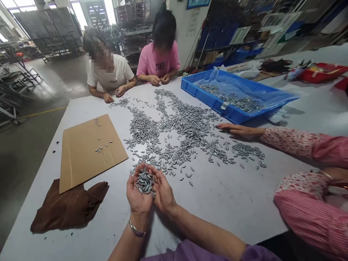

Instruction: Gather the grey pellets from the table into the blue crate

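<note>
My left hand point(136, 195) and my right hand point(162, 192) are cupped together, palms up, just above the grey table point(223, 203). They cradle a small heap of grey oval metal pieces point(145, 182). A bracelet sits on my left wrist. Beyond my fingertips a wide scatter of the same metal pieces point(179, 127) covers the table's middle.
A cardboard sheet point(87, 148) with a few pieces lies at left, a brown cloth point(67, 208) beside it. A blue bin point(233, 92) holds more pieces at the back right. A person's hand point(236, 129) in a patterned pink sleeve reaches in from the right. Two people sit across the table.
</note>
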Motion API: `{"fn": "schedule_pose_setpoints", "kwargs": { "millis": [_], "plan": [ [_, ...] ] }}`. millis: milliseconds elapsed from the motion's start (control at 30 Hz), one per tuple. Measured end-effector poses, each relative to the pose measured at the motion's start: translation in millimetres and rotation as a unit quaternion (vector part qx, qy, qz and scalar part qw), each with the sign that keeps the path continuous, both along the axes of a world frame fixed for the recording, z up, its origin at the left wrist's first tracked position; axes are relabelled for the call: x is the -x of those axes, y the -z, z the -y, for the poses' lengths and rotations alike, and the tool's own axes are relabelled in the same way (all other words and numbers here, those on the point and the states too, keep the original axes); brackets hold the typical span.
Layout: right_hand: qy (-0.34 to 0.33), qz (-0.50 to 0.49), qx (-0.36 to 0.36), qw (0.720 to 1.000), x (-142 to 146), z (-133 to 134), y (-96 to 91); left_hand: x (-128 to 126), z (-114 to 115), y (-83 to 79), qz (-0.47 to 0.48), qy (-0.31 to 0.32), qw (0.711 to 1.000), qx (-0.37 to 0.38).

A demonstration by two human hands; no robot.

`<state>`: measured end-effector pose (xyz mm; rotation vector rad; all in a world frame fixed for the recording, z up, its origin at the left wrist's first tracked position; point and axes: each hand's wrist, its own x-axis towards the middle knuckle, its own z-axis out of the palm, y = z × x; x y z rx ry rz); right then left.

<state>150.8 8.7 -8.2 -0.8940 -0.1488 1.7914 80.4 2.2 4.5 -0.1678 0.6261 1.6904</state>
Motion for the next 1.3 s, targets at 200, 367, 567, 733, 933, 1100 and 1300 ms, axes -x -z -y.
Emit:
{"fn": "schedule_pose_setpoints", "kwargs": {
  "millis": [200,367,567,733,933,1100,1300],
  "plan": [
    [-0.008,-0.064,0.013,0.998,2,-2,-4.6,0,2,0.2,-0.034,-0.002,0.999,-0.027],
    [-0.019,-0.077,0.016,0.997,0,-2,-6.6,2,2,1.5,-0.048,-0.004,0.998,-0.030],
    [-0.030,-0.080,0.036,0.996,-3,-5,-3.3,8,-2,2.9,-0.023,0.000,1.000,-0.021],
    [-0.033,-0.082,0.041,0.995,-4,-8,-4.0,11,-5,1.3,-0.005,0.001,1.000,0.001],
    [-0.037,-0.090,0.025,0.995,-4,-9,3.0,12,-7,2.3,0.007,-0.004,1.000,0.002],
    [-0.041,-0.111,0.000,0.993,-3,-9,12.8,14,-7,6.4,0.004,0.001,1.000,-0.018],
    [-0.032,-0.137,-0.001,0.990,-1,-11,11.7,15,-6,9.1,0.001,0.007,1.000,-0.026]
  ]
}}
